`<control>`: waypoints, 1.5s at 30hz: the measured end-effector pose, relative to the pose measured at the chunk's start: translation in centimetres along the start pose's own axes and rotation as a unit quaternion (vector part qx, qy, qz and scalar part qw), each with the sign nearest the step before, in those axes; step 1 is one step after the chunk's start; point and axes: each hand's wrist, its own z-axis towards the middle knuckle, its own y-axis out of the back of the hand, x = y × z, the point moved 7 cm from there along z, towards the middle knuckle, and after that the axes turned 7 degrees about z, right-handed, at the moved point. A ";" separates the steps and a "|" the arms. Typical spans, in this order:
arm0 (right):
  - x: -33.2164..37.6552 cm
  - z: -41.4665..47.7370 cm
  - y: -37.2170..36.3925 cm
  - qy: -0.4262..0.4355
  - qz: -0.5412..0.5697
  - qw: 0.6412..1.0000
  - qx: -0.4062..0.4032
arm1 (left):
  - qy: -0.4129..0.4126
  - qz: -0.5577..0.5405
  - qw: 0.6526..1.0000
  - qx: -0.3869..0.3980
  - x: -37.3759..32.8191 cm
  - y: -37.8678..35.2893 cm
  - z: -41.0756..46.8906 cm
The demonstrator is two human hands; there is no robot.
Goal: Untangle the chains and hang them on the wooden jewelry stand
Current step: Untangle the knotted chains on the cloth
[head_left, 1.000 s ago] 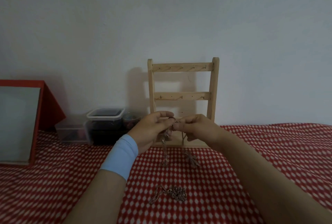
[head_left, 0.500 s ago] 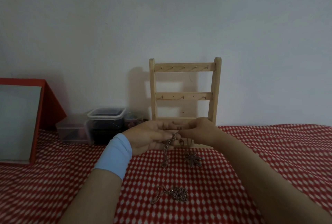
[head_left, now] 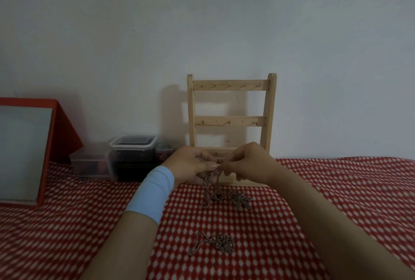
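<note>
My left hand and right hand both pinch a thin metal chain before the wooden stand. Its fine links hang down to the red checked cloth, near a spiky pendant.

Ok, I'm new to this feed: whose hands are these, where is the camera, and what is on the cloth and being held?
No machine here: a person works with bare hands, filmed by one head-worn camera looking forward and down. The left hand, above a blue wristband, and the right hand both pinch a chain in front of the wooden stand. Its lower end rests on the red checked cloth beside a leaf-like pendant. A second chain lies bunched nearer the camera. Plastic boxes and a red-framed panel stand at the left.
</note>
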 end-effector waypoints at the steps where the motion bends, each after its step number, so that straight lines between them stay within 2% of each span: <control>1: 0.0 -0.1 -0.2 -0.003 0.014 1.000 0.006 | 0.002 -0.016 1.000 0.005 0.0 -0.1 0.0; 7: -0.2 0.1 -0.4 -0.007 0.052 0.998 0.019 | -0.003 -0.030 0.999 0.010 -0.1 -0.4 0.2; 11: -0.8 0.2 -0.8 -0.035 0.046 0.998 0.037 | -0.017 0.061 0.998 0.012 -0.4 -0.1 0.3; 14: -1.1 -0.1 -0.8 -0.072 0.128 0.989 0.032 | 0.003 0.143 0.989 0.040 -0.2 -0.1 -0.3; 16: -0.9 -0.2 -0.6 -0.067 0.162 0.984 0.032 | -0.010 0.180 0.983 0.020 -0.4 0.1 -0.3; 18: -0.6 -0.4 -0.6 -0.049 0.145 0.987 0.046 | -0.049 0.158 0.986 -0.021 -1.1 0.3 -0.2; 21: -0.1 -0.4 -0.7 -0.026 0.126 0.990 0.058 | -0.103 0.115 0.987 -0.041 -2.2 0.0 -0.1; 25: -0.4 -0.2 -0.6 -0.030 0.133 0.990 0.045 | -0.106 0.115 0.984 -0.090 -2.3 0.7 -0.1; 32: -0.7 -0.5 -2.3 -0.072 0.139 0.983 0.095 | -0.094 0.194 0.976 -0.029 -2.8 -0.5 -0.1; 37: -0.7 -0.8 -2.2 -0.051 0.142 0.979 0.136 | -0.066 0.271 0.960 -0.008 -2.1 -1.0 0.0; 41: -0.4 -0.5 -2.2 -0.028 0.157 0.982 0.103 | -0.042 0.242 0.969 0.022 -2.0 -1.0 -0.2; 43: -0.3 -0.5 -2.1 -0.036 0.163 0.981 0.103 | -0.046 0.175 0.983 0.014 -2.1 -0.6 -0.2; 45: -0.6 -0.5 -2.1 -0.056 0.161 0.979 0.115 | -0.048 0.062 0.997 -0.021 -1.8 -0.1 0.1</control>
